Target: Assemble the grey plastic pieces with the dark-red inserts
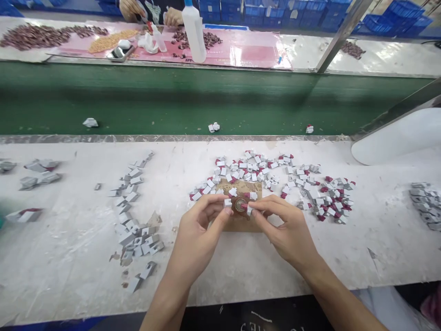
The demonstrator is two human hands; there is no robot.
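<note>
My left hand (205, 225) pinches a small white block-shaped plastic part (227, 202) between thumb and forefinger. Opposite it, my right hand (284, 225) grips a white-and-dark-red plastic part (247, 208) by its edge. The two pieces are apart, held over a round brown fixture (238, 205) with a ring-like centre. Under that lies a brown cardboard sheet (241, 225). Just beyond my fingertips, loose white parts (233, 191) rest on the cardboard. A spread of white and dark red parts (253, 168) lies behind it.
A trail of grey-white parts (132, 225) runs down the left; another pile (334, 200) lies right. Beyond the table is a green belt (155, 101) carrying a few pieces. Across it, a co-worker's hands (174, 17) are near a white bottle (195, 34). A white cylinder (396, 135) stands right.
</note>
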